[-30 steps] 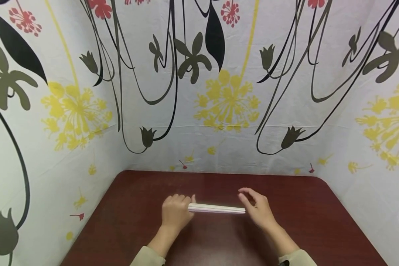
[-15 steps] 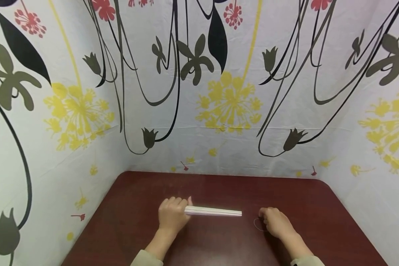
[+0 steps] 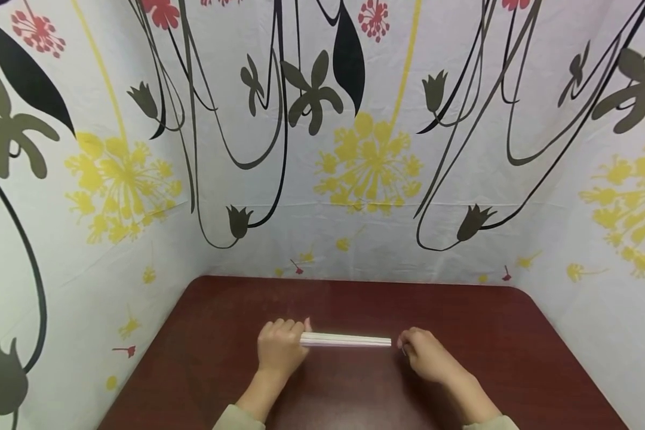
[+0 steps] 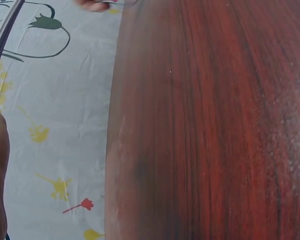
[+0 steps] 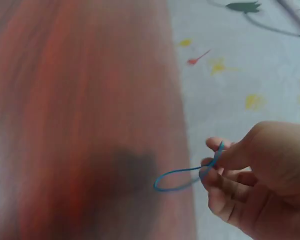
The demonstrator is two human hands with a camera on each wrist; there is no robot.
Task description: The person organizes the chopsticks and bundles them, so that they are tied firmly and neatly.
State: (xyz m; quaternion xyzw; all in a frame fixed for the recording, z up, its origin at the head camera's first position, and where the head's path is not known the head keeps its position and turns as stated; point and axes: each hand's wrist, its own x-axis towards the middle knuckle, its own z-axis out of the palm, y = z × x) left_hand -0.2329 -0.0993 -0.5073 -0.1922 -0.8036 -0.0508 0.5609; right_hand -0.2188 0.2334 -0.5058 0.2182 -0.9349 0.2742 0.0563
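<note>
Rubber band lifted beside held sticks

A blue rubber band (image 5: 177, 179), picked off the bench (image 3: 516, 334) half a second ago, is pinched by the right hand (image 3: 427, 358) just right of the white sticks (image 3: 346, 340), one end gripped by the left hand (image 3: 279, 349).

A makeshift recording booth: floral printed cloth (image 3: 322, 179) walls enclosing a dark red wooden table (image 3: 355, 394).

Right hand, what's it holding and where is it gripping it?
The right hand pinches a thin blue rubber band at one end of its loop, between thumb and fingertips; the rest of the loop hangs free.
</note>
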